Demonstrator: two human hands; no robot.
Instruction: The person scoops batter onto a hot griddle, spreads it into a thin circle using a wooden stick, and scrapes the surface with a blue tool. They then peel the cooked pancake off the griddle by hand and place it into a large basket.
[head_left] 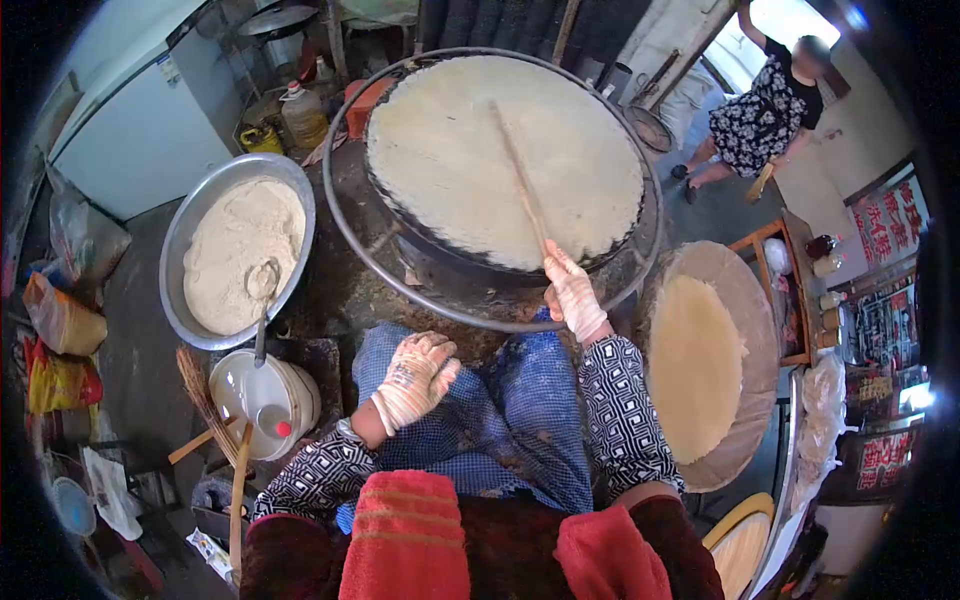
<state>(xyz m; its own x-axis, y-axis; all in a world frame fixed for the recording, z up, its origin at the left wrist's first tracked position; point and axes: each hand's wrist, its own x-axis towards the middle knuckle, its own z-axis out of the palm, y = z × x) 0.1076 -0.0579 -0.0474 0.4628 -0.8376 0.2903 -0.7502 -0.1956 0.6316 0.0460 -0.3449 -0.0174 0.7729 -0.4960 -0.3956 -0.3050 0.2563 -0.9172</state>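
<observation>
Over griddle (640, 250), right hand (574, 293) gripping wooden stick (520, 178)

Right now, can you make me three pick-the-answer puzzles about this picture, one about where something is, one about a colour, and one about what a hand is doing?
1. Where is the ladle?
A. in the batter bowl
B. on the griddle
C. on the lap

2. What colour is the apron?
A. yellow
B. blue
C. white

3. What is the right hand doing?
A. resting open
B. gripping the wooden stick
C. holding a cup

Answers: 1 A, its scoop lies in the batter. 2 B, blue checks cover the lap. 3 B, gloved fingers wrap the stick over the pancake; the left hand rests on the lap.
</observation>
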